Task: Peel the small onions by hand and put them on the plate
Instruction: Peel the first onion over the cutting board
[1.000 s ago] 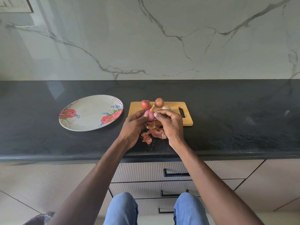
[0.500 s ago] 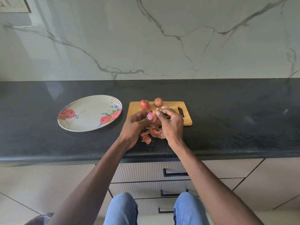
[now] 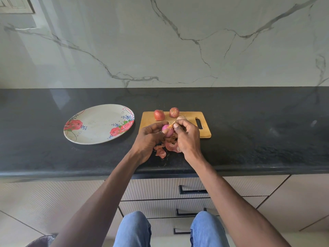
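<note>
Near the worktop's (image 3: 249,148) front edge, the left hand (image 3: 148,138) grips a pink onion (image 3: 167,130); the right hand's (image 3: 187,138) fingers (image 3: 176,126) pinch its papery tip.

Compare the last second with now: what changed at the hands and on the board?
Little changed. The left hand still grips the pink, mostly peeled onion, and the right hand still pinches skin at its tip, its grip shifted slightly. Peels, three onions on the cutting board and the bare plate stayed put.
</note>
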